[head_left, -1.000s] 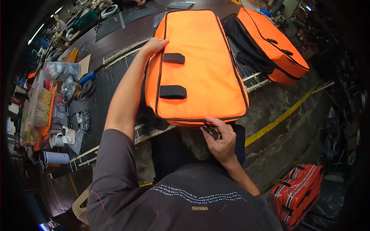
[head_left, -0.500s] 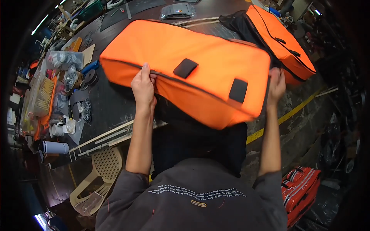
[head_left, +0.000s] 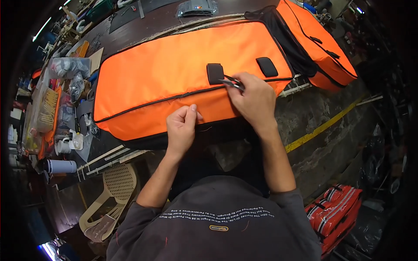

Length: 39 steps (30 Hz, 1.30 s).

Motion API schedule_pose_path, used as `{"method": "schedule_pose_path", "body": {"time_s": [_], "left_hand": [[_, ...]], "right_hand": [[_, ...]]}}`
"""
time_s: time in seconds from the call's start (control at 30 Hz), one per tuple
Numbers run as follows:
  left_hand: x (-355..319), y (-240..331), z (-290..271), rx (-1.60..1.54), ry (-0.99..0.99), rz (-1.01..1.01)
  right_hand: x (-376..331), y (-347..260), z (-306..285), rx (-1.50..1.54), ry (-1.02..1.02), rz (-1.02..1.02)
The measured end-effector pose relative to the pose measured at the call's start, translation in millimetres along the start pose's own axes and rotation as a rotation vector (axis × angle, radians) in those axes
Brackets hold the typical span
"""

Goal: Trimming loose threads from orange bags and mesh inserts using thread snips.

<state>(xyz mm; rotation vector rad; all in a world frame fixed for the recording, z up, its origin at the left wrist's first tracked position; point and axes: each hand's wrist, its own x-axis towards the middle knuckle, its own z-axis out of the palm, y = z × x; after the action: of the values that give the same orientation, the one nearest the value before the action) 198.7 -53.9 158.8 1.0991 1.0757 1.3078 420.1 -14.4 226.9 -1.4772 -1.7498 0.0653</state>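
A large orange bag [head_left: 161,65] with black piping lies flat on the table in front of me. Two black fabric tabs, a left one [head_left: 215,74] and a right one [head_left: 267,66], sit on its top panel. In my right hand [head_left: 254,98] is a pair of thread snips [head_left: 232,82]. Their blades point left, at the lower edge of the left tab, close to the piping. My left hand [head_left: 182,126] is closed with thumb and fingers together against the bag's near side. Whatever those fingers pinch is hidden.
A second orange and black bag [head_left: 320,43] rests beyond the right end of mine. Clear containers [head_left: 45,111], tape rolls and a white cup [head_left: 61,166] crowd the table's left side. A beige plastic chair [head_left: 119,182] stands below left; a red bag [head_left: 335,215] is at lower right.
The bag, earlier lifted and tilted between both hands, has come down onto the table. My right hand has left its right end and now holds thread snips. My left hand has moved lower and rightward.
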Motion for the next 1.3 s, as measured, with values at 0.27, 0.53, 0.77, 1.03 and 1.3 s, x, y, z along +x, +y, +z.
{"method": "schedule_pose_path", "body": {"time_s": [0.27,0.53,0.77,1.03,1.3], "left_hand": [[39.0,53.1,12.3,0.898,0.202,0.899],[72.0,80.3,-4.9,1.08,-0.275,0.484],[84.2,71.9,6.4,1.232,-0.412,0.485],[82.6,46.9,18.5,0.548,-0.328,0.389],[83.3,57.1,34.3,0.435,-0.367,0.363]], "right_hand": [[54.0,6.4,16.6,-0.263,-0.009,-0.105],[-49.6,-11.2,-12.4,0.134,0.022,0.223],[-64.2,-15.3,-25.0,0.124,0.017,0.262],[-49.0,-21.8,-13.8,0.115,0.09,0.115],[-32.8,-28.7,-19.0,0.066,0.043,0.187]]}}
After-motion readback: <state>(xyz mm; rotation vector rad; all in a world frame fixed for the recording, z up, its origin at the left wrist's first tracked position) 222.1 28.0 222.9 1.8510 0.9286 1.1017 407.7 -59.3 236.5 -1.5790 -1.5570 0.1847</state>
